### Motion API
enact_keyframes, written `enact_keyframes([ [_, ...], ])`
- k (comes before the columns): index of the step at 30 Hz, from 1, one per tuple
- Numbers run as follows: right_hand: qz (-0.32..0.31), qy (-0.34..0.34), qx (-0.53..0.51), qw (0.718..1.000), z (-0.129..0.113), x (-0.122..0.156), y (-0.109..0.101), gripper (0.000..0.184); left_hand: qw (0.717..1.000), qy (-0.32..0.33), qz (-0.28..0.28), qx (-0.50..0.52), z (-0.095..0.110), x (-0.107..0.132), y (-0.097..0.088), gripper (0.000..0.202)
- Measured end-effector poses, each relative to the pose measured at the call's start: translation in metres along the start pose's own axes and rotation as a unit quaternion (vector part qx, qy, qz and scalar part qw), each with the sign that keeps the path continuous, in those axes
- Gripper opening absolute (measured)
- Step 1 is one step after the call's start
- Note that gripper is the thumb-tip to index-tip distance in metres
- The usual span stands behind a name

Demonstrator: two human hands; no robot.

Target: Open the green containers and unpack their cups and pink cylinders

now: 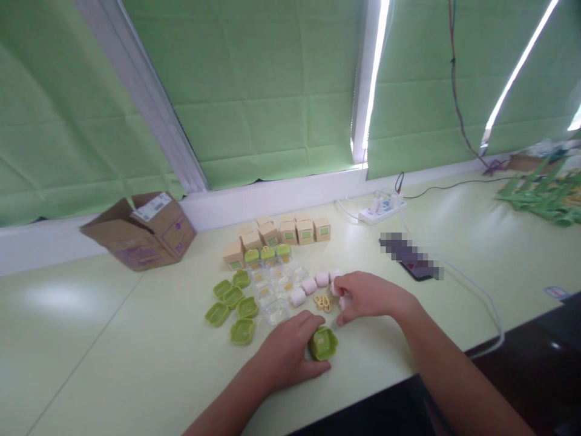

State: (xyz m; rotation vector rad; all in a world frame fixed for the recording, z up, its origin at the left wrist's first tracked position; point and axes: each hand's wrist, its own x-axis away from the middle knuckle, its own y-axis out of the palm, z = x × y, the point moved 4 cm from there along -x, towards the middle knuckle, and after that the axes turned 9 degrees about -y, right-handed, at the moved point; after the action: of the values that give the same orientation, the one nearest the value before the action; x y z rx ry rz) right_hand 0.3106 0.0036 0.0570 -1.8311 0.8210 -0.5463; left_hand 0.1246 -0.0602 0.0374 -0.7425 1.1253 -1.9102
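Note:
My left hand (288,354) is closed around a small green-lidded container (324,343) at the near middle of the pale green table (113,351). My right hand (365,297) is curled over a small white roll (342,302) beside a pile of yellow rings (324,302). Three pinkish-white rolls (309,286) lie in a row just left of that hand. Several loose green lids (233,306) lie to the left. Clear square jars (276,284), some capped green, stand behind them. Small tan boxes (281,233) with green labels stand further back.
An open cardboard box (140,233) lies on its side at the back left. A white power strip (381,210) with cables sits at the back right, a dark phone (413,260) near it. Green strips (542,197) are heaped at the far right. The table's front edge runs close below my arms.

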Motion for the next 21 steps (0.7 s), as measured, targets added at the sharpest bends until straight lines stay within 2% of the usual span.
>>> enact_keyframes([
  [8, 0.023, -0.05, -0.075, 0.996, -0.001, 0.002, -0.009, 0.038, 0.999, 0.01, -0.027, -0.027, 0.003, 0.002, -0.003, 0.072],
  [12, 0.052, -0.073, -0.091, 0.992, -0.003, 0.002, -0.012, 0.034, 0.999, 0.027, -0.016, -0.036, 0.005, 0.005, -0.006, 0.078],
  [16, 0.074, -0.095, -0.105, 0.987, -0.007, 0.002, -0.014, 0.031, 0.996, 0.056, 0.039, -0.063, 0.007, 0.007, -0.009, 0.073],
  [21, 0.077, -0.128, -0.116, 0.982, -0.012, 0.0, -0.01, 0.028, 0.98, 0.097, 0.143, -0.097, 0.008, 0.01, -0.014, 0.042],
])
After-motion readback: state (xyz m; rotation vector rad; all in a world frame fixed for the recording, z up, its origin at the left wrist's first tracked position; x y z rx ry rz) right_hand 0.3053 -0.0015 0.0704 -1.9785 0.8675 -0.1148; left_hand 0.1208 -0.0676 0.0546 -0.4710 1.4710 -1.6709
